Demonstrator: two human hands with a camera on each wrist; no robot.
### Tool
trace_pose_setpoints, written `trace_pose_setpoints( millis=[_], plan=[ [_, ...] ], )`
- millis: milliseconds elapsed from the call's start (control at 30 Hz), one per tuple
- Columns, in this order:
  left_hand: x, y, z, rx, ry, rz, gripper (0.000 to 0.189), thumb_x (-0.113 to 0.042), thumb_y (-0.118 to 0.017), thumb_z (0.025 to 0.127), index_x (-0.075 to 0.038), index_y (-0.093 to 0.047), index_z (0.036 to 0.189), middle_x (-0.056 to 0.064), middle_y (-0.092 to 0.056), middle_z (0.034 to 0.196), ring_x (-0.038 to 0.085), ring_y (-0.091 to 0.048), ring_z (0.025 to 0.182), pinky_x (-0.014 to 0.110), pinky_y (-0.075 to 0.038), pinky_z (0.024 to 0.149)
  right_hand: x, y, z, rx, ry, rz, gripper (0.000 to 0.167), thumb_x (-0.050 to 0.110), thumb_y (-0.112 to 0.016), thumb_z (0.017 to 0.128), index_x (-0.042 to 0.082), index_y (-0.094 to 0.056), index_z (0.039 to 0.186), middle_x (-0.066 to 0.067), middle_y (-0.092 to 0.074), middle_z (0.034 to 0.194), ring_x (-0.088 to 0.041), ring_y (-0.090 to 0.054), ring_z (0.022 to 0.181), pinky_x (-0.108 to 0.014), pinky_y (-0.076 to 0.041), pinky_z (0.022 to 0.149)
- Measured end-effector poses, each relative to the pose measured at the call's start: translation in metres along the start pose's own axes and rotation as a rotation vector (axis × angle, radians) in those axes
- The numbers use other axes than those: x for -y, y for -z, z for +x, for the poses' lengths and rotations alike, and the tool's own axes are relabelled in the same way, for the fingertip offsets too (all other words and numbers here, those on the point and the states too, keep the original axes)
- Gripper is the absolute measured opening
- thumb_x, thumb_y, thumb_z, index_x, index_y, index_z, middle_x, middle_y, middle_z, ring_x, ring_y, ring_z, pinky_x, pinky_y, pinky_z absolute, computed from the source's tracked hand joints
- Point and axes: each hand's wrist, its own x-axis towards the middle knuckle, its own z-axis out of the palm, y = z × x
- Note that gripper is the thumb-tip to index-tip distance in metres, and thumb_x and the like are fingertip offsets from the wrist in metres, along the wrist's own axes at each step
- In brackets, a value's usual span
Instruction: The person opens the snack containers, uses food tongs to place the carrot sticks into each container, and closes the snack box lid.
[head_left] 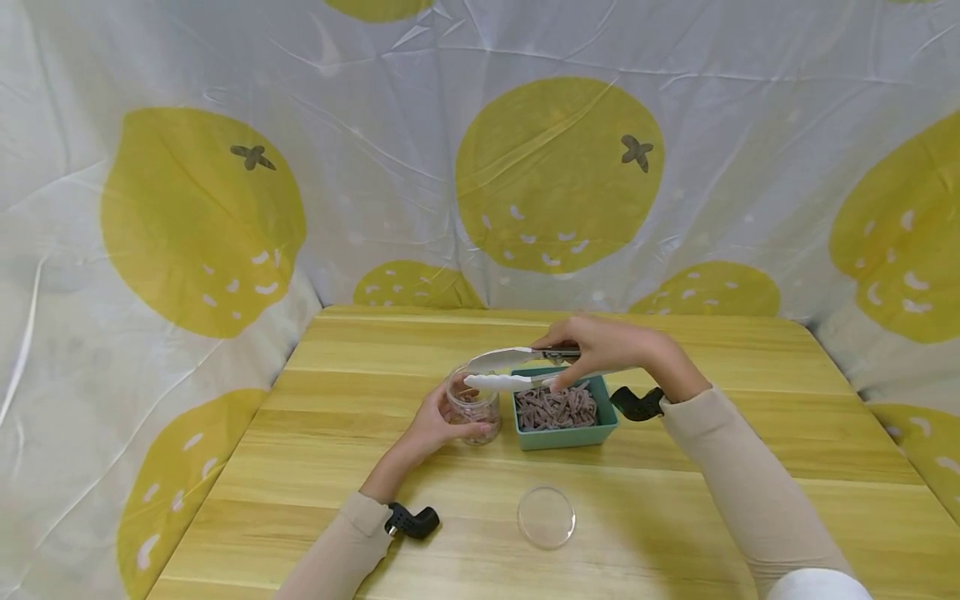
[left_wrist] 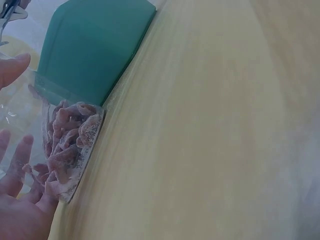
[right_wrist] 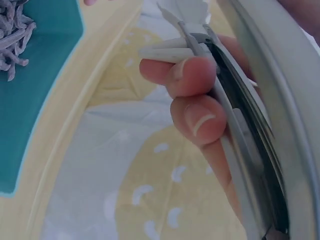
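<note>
My left hand (head_left: 431,425) grips a clear jar (head_left: 483,417), its fingers and thumb round the side. Purplish-brown strips (left_wrist: 70,135) lie in the lower part of the jar in the left wrist view. With my right hand (head_left: 603,346) I hold a pair of metal tongs (head_left: 517,358) with white tips. The tips stand apart over the jar's open mouth, and no strip shows between them. Just right of the jar is a green container (head_left: 566,438) with many more such strips (head_left: 551,410) in it; the tongs and right hand pass over its far side.
A clear round lid (head_left: 546,518) lies flat on the wooden table (head_left: 360,450), nearer to me than the container. Behind the table hangs a white curtain (head_left: 375,150) printed with yellow fruit. Each wrist carries a black device (head_left: 412,522).
</note>
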Motion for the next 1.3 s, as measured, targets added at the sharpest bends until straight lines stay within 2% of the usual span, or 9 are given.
trace_pose_setpoints(
  millis=[100, 300, 433, 533, 733, 867, 1167, 1300],
  plan=[
    [0.0, -0.001, 0.0, 0.003, -0.005, 0.003, 0.081, 0.002, -0.084, 0.077, -0.009, -0.045, 0.146, 0.019, -0.052, 0.14, 0.036, -0.047, 0.132, 0.037, -0.041, 0.108, -0.005, -0.001, -0.007, -0.025, -0.021, 0.015, 0.07, 0.035, -0.082, 0.084, -0.001, -0.056, 0.139, -0.008, -0.062, 0.126, -0.02, -0.051, 0.086, -0.034, -0.044, 0.073],
    [0.001, 0.0, 0.0, 0.029, -0.042, -0.03, 0.08, 0.003, -0.083, 0.078, -0.005, -0.043, 0.147, 0.024, -0.045, 0.147, 0.04, -0.04, 0.138, 0.034, -0.04, 0.108, -0.018, -0.003, -0.024, -0.067, -0.062, 0.052, 0.076, 0.037, -0.081, 0.084, 0.0, -0.051, 0.144, -0.006, -0.059, 0.121, -0.019, -0.046, 0.083, -0.034, -0.039, 0.069],
    [0.001, 0.0, 0.0, 0.043, -0.045, -0.043, 0.081, 0.003, -0.083, 0.078, -0.002, -0.041, 0.147, 0.027, -0.042, 0.149, 0.041, -0.038, 0.138, 0.032, -0.04, 0.108, -0.028, -0.005, -0.037, -0.087, -0.066, 0.088, 0.075, 0.036, -0.081, 0.084, 0.001, -0.051, 0.144, -0.008, -0.054, 0.09, -0.014, -0.038, 0.066, -0.031, -0.037, 0.06],
    [0.001, 0.0, 0.0, 0.041, -0.037, -0.049, 0.081, 0.004, -0.083, 0.077, -0.004, -0.042, 0.147, 0.026, -0.042, 0.149, 0.041, -0.038, 0.138, 0.034, -0.04, 0.109, -0.037, -0.007, -0.048, -0.1, -0.066, 0.108, 0.073, 0.036, -0.081, 0.084, 0.001, -0.053, 0.142, -0.007, -0.044, 0.075, -0.01, -0.031, 0.058, -0.028, -0.034, 0.055],
    [0.0, -0.001, -0.001, 0.039, -0.027, -0.044, 0.08, 0.005, -0.083, 0.077, -0.007, -0.044, 0.146, 0.024, -0.043, 0.148, 0.039, -0.039, 0.138, 0.037, -0.039, 0.11, -0.05, -0.013, -0.067, -0.108, -0.079, 0.096, 0.07, 0.033, -0.083, 0.082, -0.002, -0.057, 0.137, -0.005, -0.046, 0.076, -0.007, -0.032, 0.058, -0.026, -0.034, 0.054],
    [0.001, -0.001, -0.001, 0.038, -0.032, -0.039, 0.08, 0.005, -0.083, 0.077, -0.007, -0.044, 0.146, 0.023, -0.045, 0.148, 0.039, -0.04, 0.138, 0.037, -0.04, 0.109, -0.055, -0.017, -0.075, -0.083, -0.103, 0.079, 0.073, 0.031, -0.086, 0.079, -0.004, -0.058, 0.136, -0.005, -0.046, 0.077, -0.007, -0.033, 0.057, -0.025, -0.034, 0.054],
    [0.002, 0.001, 0.0, 0.039, -0.055, -0.026, 0.08, 0.005, -0.083, 0.077, -0.005, -0.044, 0.147, 0.024, -0.044, 0.148, 0.038, -0.04, 0.138, 0.033, -0.041, 0.107, -0.063, -0.024, -0.076, -0.038, -0.159, 0.074, 0.083, 0.03, -0.092, 0.071, -0.011, -0.056, 0.134, -0.003, -0.042, 0.071, -0.005, -0.032, 0.054, -0.024, -0.034, 0.052],
    [0.001, 0.001, 0.0, 0.04, -0.048, -0.03, 0.08, 0.005, -0.083, 0.077, -0.006, -0.044, 0.147, 0.024, -0.043, 0.149, 0.038, -0.04, 0.138, 0.034, -0.04, 0.108, -0.062, -0.025, -0.071, -0.045, -0.145, 0.047, 0.083, 0.027, -0.093, 0.069, -0.011, -0.055, 0.133, -0.001, -0.047, 0.077, -0.006, -0.034, 0.055, -0.025, -0.035, 0.052]
  ],
)
